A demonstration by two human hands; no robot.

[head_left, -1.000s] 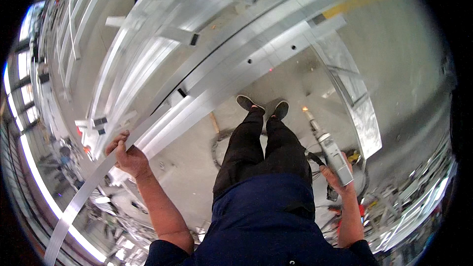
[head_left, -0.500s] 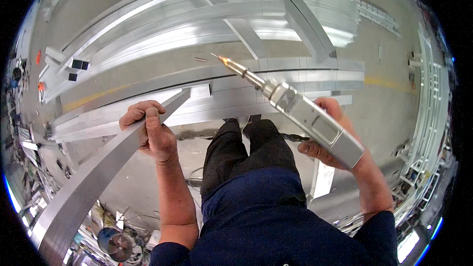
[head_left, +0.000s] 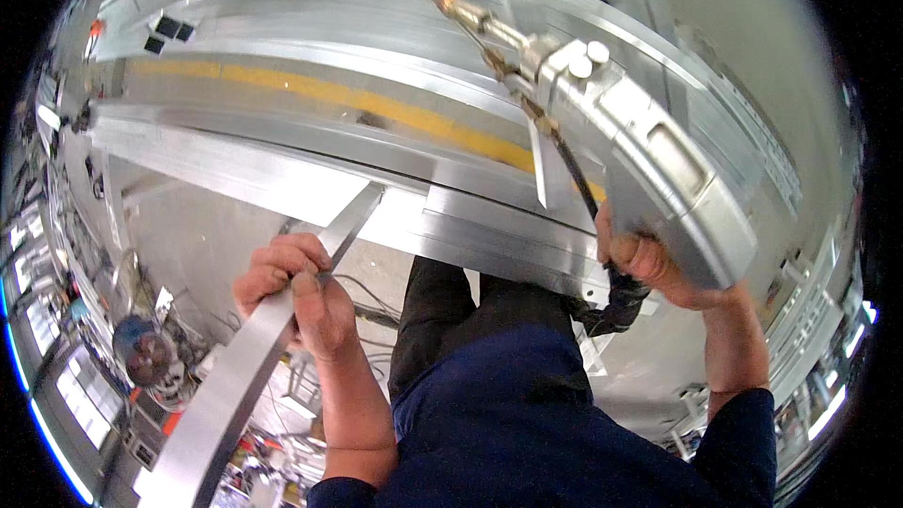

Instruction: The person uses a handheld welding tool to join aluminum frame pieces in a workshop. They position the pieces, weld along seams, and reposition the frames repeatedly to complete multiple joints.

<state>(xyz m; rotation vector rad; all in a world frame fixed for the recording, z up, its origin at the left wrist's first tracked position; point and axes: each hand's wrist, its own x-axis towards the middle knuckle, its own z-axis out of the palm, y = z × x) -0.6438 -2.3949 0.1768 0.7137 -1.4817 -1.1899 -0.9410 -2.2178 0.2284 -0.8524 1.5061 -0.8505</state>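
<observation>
My left hand [head_left: 296, 292] grips a long flat aluminium bar [head_left: 230, 386] that runs from the lower left up to the horizontal metal beams [head_left: 282, 165]. Its top end touches the underside of a beam near the middle. My right hand [head_left: 649, 259] holds a grey handheld welding gun [head_left: 658, 165] by its grip. The gun's brass nozzle [head_left: 461, 9] points up and left, over the upper beams. A black hose [head_left: 583, 198] hangs from the gun past my right hand.
Several long aluminium profiles [head_left: 376, 56] lie side by side across the view, over a floor with a yellow line [head_left: 376, 108]. Cables lie on the floor by my legs [head_left: 442, 320]. A round fan [head_left: 141, 348] and clutter stand at the lower left.
The view has tilted and moved closer to the beams. My right hand has lifted the welding gun up and forward, from low at my right side to above the beams. My left hand keeps its grip on the bar.
</observation>
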